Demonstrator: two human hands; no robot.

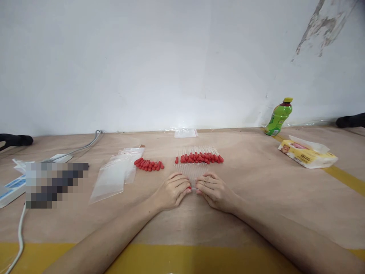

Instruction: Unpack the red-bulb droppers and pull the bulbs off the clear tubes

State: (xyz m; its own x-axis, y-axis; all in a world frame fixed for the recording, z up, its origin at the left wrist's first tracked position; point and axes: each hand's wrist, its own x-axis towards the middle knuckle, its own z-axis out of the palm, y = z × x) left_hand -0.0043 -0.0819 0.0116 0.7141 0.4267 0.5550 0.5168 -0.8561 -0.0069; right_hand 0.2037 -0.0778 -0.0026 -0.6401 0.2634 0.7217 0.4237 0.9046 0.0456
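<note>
My left hand (174, 190) is closed on a red rubber bulb (189, 187), of which only a small tip shows between the fingers. A thin clear glass tube (194, 188) spans the gap to my right hand (216, 192), whose fingers are pinched around its other end. Just beyond my fingers lie several loose glass tubes (192, 169) side by side. Behind those is a row of glass droppers with red bulbs (201, 157), bulbs toward me. Loose red bulbs (148, 165) are heaped to the left. Whether the held tube sits inside the bulb is hidden.
Clear plastic bags (110, 179) lie left of the bulbs, and another bag (185, 133) is by the wall. A green bottle (278, 118) and a yellow tissue pack (308, 153) stand at right. A power strip (11, 190) with cables is at far left.
</note>
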